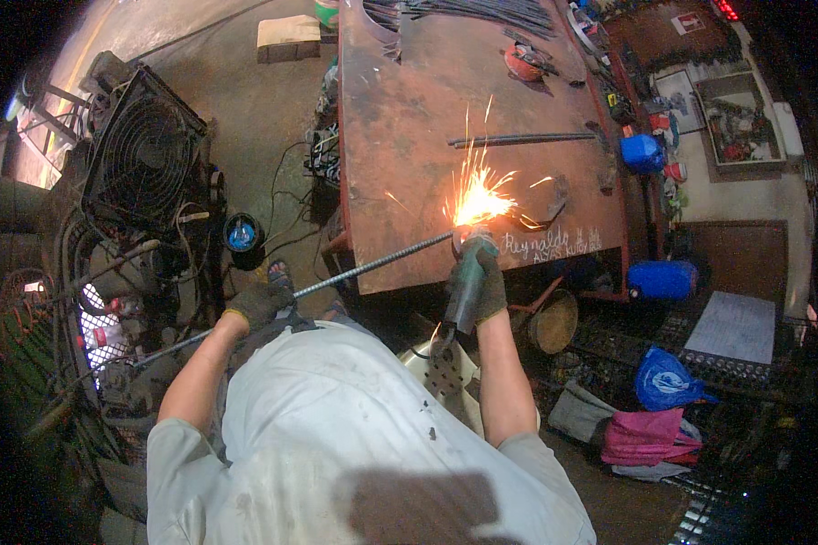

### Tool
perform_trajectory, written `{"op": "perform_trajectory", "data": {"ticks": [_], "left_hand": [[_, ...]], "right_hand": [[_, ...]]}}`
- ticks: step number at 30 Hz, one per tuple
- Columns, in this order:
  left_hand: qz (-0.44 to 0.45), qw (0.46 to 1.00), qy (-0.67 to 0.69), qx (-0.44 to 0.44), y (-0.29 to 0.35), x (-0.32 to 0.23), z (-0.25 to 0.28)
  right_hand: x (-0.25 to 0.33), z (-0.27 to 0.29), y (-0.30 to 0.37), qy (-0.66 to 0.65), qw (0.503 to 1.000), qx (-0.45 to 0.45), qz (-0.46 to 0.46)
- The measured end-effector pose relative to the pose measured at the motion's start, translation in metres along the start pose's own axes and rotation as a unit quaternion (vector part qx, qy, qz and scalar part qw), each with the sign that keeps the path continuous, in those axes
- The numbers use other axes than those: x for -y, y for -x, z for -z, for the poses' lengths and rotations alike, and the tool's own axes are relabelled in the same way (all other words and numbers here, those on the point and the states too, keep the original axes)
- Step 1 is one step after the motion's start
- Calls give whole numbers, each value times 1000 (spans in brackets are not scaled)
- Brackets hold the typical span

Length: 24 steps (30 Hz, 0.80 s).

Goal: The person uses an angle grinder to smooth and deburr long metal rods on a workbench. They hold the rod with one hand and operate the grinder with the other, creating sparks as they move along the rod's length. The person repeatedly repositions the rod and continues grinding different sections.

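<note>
My left hand [262, 304], in a dark work glove, is closed around a long ribbed steel rebar [373, 263]. The bar slants from the lower left up to the near edge of the steel table. My right hand [492, 289], gloved too, grips a green angle grinder [466, 280] by its body. Bright orange sparks [482, 198] spray up and away over the table from where the grinder's head meets the bar's end. Glare and the tool hide the disc and the exact contact spot.
The rusty steel table [409, 163] carries two short dark rods [523, 140], an orange-red tool or helmet [523, 65] and a bundle of rods at the far end. A large fan [144, 150] stands left, with cables on the floor. Blue containers [663, 280] and bags lie right.
</note>
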<state>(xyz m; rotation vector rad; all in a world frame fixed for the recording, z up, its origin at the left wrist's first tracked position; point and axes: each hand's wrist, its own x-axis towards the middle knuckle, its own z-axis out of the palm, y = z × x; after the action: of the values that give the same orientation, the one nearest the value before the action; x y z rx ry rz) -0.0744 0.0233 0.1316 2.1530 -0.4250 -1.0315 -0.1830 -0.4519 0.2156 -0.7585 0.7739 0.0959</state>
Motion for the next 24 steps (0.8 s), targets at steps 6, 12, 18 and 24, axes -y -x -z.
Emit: {"op": "perform_trajectory", "data": {"ticks": [6, 12, 18, 24], "left_hand": [[-153, 980, -126, -17, -3, -2, 7], [-82, 993, -82, -37, -7, -3, 2], [-72, 994, -81, -2, -19, 17, 0], [-69, 996, -55, -27, -11, -1, 7]], "right_hand": [[1, 3, -2, -9, 1000, -9, -12], [0, 4, -2, -17, 1000, 2, -5], [-3, -9, -3, 18, 998, -29, 53], [5, -2, -3, 12, 1000, -21, 7]]}}
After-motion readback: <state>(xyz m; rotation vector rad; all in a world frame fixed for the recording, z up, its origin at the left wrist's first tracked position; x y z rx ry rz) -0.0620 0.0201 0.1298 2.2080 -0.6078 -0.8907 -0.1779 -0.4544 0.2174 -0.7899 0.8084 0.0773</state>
